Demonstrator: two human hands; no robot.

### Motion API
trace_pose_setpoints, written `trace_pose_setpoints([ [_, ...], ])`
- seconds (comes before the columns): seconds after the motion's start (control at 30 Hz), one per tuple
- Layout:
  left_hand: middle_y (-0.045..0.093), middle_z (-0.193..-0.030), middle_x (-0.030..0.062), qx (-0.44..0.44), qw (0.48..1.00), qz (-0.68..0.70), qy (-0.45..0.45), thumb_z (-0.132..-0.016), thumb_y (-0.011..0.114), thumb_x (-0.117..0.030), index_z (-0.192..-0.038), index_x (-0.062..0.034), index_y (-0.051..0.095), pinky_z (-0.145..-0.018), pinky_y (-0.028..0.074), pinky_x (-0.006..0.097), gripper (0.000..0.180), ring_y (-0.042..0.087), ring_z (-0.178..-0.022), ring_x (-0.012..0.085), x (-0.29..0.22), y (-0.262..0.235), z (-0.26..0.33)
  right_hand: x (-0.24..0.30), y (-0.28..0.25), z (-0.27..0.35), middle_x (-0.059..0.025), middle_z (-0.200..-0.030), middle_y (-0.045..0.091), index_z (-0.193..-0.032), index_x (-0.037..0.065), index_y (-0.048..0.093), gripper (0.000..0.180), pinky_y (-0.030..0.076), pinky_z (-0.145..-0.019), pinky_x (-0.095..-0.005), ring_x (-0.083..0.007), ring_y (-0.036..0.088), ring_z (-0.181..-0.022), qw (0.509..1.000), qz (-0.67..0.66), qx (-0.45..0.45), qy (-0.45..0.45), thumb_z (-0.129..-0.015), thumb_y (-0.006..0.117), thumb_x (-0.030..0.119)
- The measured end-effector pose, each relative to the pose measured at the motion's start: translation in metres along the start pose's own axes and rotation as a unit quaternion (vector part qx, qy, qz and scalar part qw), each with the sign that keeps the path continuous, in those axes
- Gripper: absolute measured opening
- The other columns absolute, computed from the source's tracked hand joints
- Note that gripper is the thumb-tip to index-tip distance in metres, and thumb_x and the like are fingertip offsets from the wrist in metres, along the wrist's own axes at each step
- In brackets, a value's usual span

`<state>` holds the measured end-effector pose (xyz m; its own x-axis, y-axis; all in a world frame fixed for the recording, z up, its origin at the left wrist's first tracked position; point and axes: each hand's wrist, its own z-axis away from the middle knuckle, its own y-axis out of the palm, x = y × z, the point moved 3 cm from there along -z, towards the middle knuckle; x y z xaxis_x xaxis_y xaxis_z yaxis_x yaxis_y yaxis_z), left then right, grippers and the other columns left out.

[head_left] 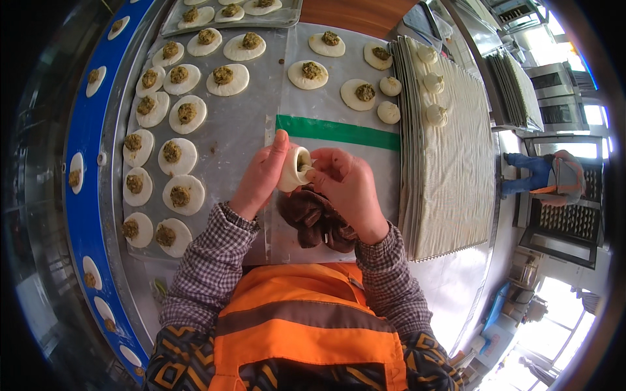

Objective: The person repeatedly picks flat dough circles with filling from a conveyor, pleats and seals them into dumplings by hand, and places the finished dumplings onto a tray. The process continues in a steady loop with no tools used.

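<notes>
Cupped in my left hand (255, 179) is a partly gathered dough bun (285, 177), its mouth still open with some filling showing inside. The thumb of that hand points up beside it. My right hand (351, 192) pinches the bun's rim between thumb and fingers. Below the hands lies a crumpled dark brown bundle (306, 218) that looks like cloth or a bag. Rows of flat dough rounds (186, 195) topped with brownish-green filling lie left of my hands. A few more filled rounds (308, 74) sit farther away, next to two closed pleated buns (388, 112).
A cloth-covered tray stack (450, 176) stands at the right, with three closed buns (437, 115) on top. Green tape (339, 131) crosses the table (241, 137). A blue conveyor belt (91, 130) carries filled rounds at the left. Another person (554, 177) stands by racks far right.
</notes>
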<state>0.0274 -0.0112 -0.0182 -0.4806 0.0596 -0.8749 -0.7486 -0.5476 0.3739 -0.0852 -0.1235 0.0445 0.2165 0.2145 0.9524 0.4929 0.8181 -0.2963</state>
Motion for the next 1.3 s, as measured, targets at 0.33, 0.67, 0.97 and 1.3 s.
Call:
trace_pose_setpoints([
  [0.33,0.065,-0.082,0.0035,0.082,0.995,-0.051,-0.037,-0.096,0.027,-0.07,-0.102,-0.0041,0.062,-0.049,0.044,0.021,0.075,0.061,-0.064,0.0096,-0.013,-0.001,0.01,-0.008,0.006,0.004,-0.0037,-0.084,0.065,-0.101,-0.002,0.062,0.016,0.052,-0.066,-0.0212,-0.0069,0.062,-0.073,0.989,-0.13,0.029,0.065,-0.086,0.067,-0.004],
  [0.67,0.063,-0.088,0.0017,0.11,0.991,-0.022,-0.072,-0.099,0.036,-0.062,-0.109,-0.006,0.058,-0.057,0.047,0.022,0.061,0.061,-0.075,0.0092,-0.005,-0.001,0.006,-0.003,0.004,0.008,-0.0075,-0.084,0.067,-0.098,-0.001,0.064,0.019,0.053,-0.065,-0.0254,-0.013,0.065,-0.072,0.993,-0.1,0.017,0.06,-0.081,0.071,-0.003],
  [0.97,0.062,-0.099,0.0021,0.088,0.992,-0.091,-0.01,-0.096,0.039,-0.064,-0.115,-0.0059,0.057,-0.06,0.049,0.021,0.064,0.06,-0.08,0.007,-0.017,0.0,0.011,-0.001,-0.002,0.007,-0.0122,-0.084,0.066,-0.094,-0.001,0.065,0.018,0.053,-0.062,-0.0306,-0.022,0.067,-0.071,0.999,-0.039,0.006,-0.004,-0.077,0.071,-0.002],
  [1.3,0.062,-0.101,0.0018,0.104,0.986,-0.051,-0.117,-0.098,0.037,-0.064,-0.112,-0.0059,0.06,-0.072,0.05,0.023,0.064,0.061,-0.083,0.0081,-0.021,0.006,0.015,0.017,-0.004,0.012,-0.0129,-0.081,0.065,-0.09,0.002,0.064,0.012,0.052,-0.062,-0.0391,-0.0316,0.063,-0.07,0.933,0.216,0.011,-0.287,-0.078,0.067,0.002],
])
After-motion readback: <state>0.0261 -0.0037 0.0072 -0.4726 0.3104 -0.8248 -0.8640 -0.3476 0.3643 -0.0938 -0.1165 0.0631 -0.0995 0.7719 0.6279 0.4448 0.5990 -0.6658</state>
